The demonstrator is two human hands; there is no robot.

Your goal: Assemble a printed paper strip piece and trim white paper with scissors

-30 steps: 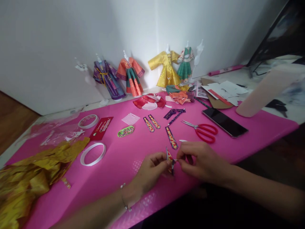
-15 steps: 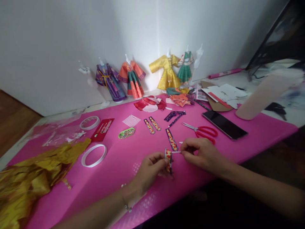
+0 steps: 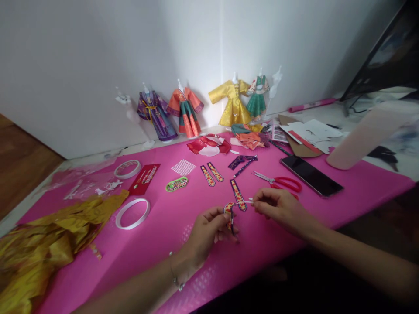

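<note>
My left hand (image 3: 212, 224) pinches a patterned fabric strip (image 3: 229, 211), red and yellow with a dark edge, which curls over at its top. A thin white strip (image 3: 244, 202) stretches from that curled end to my right hand (image 3: 273, 207), whose thumb and finger are closed on it. It looks like tape backing, though it is too small to be sure. Just beyond, another patterned strip (image 3: 238, 192) lies flat on the pink table cover (image 3: 183, 213). Two shorter matching strips (image 3: 211, 174) rest farther back. Red-handled scissors (image 3: 278, 181) lie past my right hand.
Two tape rolls (image 3: 132, 213) and crumpled gold fabric (image 3: 59, 240) are at left. A phone (image 3: 310, 176) and a pale cylinder (image 3: 363, 135) stand or lie at right. Dressed miniature mannequins (image 3: 186, 109) line the wall. A green oval case (image 3: 176, 184) lies mid-table.
The patterned strip in my left hand has bent over at the top. My right hand still holds the white strip, now slightly higher. The whole view has shifted a little.
</note>
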